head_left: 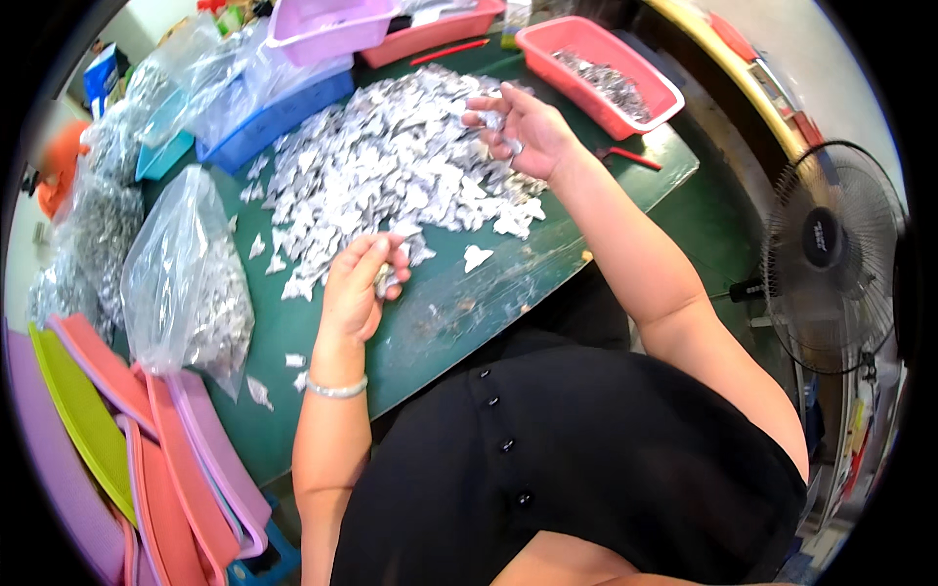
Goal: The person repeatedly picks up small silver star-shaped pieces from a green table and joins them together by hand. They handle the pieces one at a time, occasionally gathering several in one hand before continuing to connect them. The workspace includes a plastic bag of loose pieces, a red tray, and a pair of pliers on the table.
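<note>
Hands are working the silver pile [391,166] at centre frame: we're pinching one small piece [384,280] in our left hand [354,293], while our right hand [518,132] is cupping a few pieces [493,122] above it.

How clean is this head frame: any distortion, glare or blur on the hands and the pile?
Head view: strong fisheye bend, the green table edge curves and the corners go black; even lighting, soft shine on the clear bag; left hand and right hand slightly soft; the pile of silver pieces reads fine.
</note>
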Demonstrator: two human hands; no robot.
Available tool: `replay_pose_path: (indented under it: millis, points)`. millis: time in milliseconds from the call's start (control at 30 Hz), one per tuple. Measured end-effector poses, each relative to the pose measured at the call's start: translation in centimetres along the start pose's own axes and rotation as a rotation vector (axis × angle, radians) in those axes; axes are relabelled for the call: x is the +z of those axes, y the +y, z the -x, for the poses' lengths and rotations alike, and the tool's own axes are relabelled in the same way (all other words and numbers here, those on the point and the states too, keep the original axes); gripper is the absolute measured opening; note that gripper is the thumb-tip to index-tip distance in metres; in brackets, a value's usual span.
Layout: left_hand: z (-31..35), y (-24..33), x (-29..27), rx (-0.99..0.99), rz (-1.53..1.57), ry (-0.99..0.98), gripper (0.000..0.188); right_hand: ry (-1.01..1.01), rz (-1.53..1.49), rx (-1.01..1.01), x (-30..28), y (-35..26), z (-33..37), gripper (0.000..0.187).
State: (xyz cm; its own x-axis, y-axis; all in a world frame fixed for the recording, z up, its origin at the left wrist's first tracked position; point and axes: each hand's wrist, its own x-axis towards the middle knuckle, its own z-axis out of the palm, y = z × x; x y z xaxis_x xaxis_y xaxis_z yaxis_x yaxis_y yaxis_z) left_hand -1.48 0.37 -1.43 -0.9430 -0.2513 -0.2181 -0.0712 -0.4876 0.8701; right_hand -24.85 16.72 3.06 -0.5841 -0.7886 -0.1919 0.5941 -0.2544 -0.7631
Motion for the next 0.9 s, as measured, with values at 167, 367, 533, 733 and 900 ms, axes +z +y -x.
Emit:
replay_pose_path:
  millis: [167, 367, 533, 733, 900]
  points:
    - [0.2, 0.0, 0.5, 0.115, -0.108, 0.055, 0.023, -0.212, -0.038, 0.207, 4.5, 6.8, 1.5, 0.058]
    - [0.3, 0.3, 1.1, 0.256, -0.281, 0.164, 0.034, -0.165, 0.120, 0.157, 7.7, 9.7, 2.7, 0.049]
    - [0.0, -0.3, 0.6, 0.399, -0.532, 0.177, 0.040, -0.219, 0.244, 0.085, 8.0, 9.9, 3.5, 0.063]
    - [0.0, -0.7, 1.3, 0.530, -0.481, 0.151, 0.039, -0.364, 0.297, -0.003, 7.1, 9.9, 4.0, 0.069]
    - [0.2, -0.9, 1.2, 0.565, -0.462, 0.100, 0.031, -0.389, 0.290, -0.027, 6.7, 10.1, 3.9, 0.071]
